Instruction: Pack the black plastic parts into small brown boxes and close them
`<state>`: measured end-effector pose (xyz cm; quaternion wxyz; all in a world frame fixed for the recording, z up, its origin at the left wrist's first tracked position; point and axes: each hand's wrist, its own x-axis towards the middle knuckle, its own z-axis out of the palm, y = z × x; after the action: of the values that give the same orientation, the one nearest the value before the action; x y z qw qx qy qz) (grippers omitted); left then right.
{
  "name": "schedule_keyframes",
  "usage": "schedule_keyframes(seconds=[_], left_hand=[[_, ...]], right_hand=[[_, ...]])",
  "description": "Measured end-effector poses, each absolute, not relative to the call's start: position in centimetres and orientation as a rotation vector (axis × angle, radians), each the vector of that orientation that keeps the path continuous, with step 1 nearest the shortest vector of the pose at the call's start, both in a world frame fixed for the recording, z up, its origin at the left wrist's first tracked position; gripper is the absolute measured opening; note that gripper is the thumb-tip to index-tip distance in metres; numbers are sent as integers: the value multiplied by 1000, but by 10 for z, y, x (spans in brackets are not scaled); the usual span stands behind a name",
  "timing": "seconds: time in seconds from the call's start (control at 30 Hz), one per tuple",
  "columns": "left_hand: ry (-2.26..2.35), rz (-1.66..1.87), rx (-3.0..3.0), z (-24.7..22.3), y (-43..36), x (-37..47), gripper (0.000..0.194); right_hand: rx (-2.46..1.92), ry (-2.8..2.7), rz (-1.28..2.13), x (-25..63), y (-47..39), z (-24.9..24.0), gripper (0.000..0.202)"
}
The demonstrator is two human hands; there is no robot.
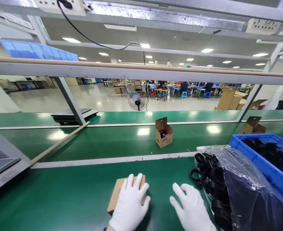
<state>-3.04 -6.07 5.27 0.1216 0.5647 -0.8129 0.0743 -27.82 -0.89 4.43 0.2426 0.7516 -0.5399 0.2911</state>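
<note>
Left hand lies flat, fingers spread, on the small cardboard box; right hand hovers open, empty. A careless sweep could probably snag the black parts spilling from the plastic bag.

I see both of my hands in white gloves at the bottom of the head view, backs up and palms down, reaching forward from the near edge. My left hand lies flat on the small cardboard box, fingers slightly spread and extended across its top, covering its right part, with the thumb out to the right. My right hand is just to the right of that box and apart from it, open, fingers loosely spread, gripping nothing.
</note>
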Motion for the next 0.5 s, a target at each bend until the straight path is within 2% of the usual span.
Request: schedule_keyframes(seconds=[0.07, 0.1, 0.2, 0.27, 0.37, 0.5], left_hand=[[-2334, 314, 1797, 58, -75, -2, 29], [-2304, 374, 1882, 59, -83, 15, 32], [-2186, 563, 2059, 61, -107, 54, 40], [-2157, 596, 2023, 63, -124, 58, 44], [-2270, 378, 1857, 66, -153, 30, 48], [-2416, 129, 1751, 65, -207, -30, 53]], right_hand=[[2084, -1301, 599, -317, -7, 28, 44], [2140, -1201, 541, -335, -7, 19, 43], [2261, -1123, 478, -366, -16, -5, 9], [2270, -1248, 529, -362, -29, -12, 9], [2184, -1410, 682, -331, -47, -15, 7], [2256, -1336, 814, -292, -40, -19, 7]])
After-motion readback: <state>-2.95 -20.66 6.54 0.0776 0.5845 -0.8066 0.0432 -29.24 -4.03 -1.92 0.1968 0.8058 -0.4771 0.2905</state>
